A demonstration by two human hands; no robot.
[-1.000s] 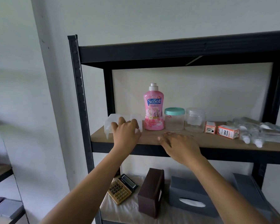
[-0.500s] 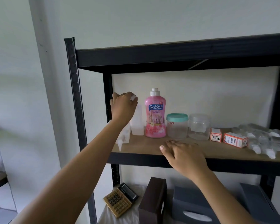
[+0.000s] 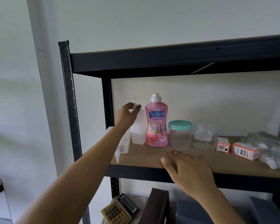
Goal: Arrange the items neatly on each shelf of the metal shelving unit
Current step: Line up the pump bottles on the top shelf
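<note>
Translucent white bottle (image 3: 138, 126) stands upright at the left end of the middle shelf (image 3: 152, 156), touching the pink SoSoft bottle (image 3: 157, 122); its top is pinched by the left hand (image 3: 128, 113), fingers curled round the cap. A second translucent bottle (image 3: 123, 143) is seen lying at the shelf's left edge, partly hidden by the arm. Right hand (image 3: 187, 169) is laid flat on the shelf front, fingers loosely spread. Teal-lidded jar (image 3: 180, 135), clear jar (image 3: 203, 137) and two ink boxes (image 3: 245, 150) are lined up. Plastic-wrapped bottles (image 3: 271, 148) at right are judged still untidy; lower shelf untouched
</note>
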